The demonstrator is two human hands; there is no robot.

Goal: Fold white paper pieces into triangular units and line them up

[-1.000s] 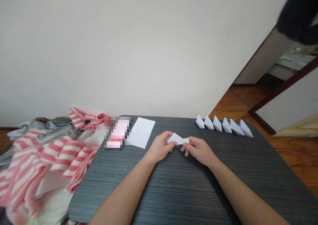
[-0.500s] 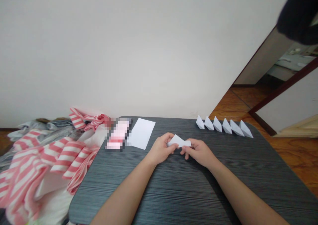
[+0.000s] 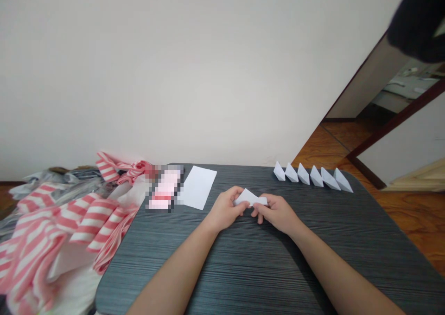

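Note:
A folded piece of white paper [image 3: 249, 198] is pinched between my left hand [image 3: 225, 208] and my right hand [image 3: 276, 213], just above the middle of the dark table. Its shape is a flat, pointed triangle, and my fingers cover its lower edge and both ends. A flat sheet of white paper [image 3: 197, 187] lies to the left of my hands, nearer the table's far edge. Several folded paper boats [image 3: 313, 176] stand in a row along the far right edge.
The grey-streaked table [image 3: 222, 268] has rounded corners. A pixelated pink object [image 3: 164, 189] lies beside the sheet. Pink-and-white striped cloth or plastic [image 3: 69, 227] heaps past the left edge. Wooden floor [image 3: 413, 208] lies right, and a dark blurred shape [image 3: 417, 18] intrudes top right.
The folded paper's right end now reaches slightly further right, and it sits slightly lower in view. Both hands keep hold of it and have barely moved.

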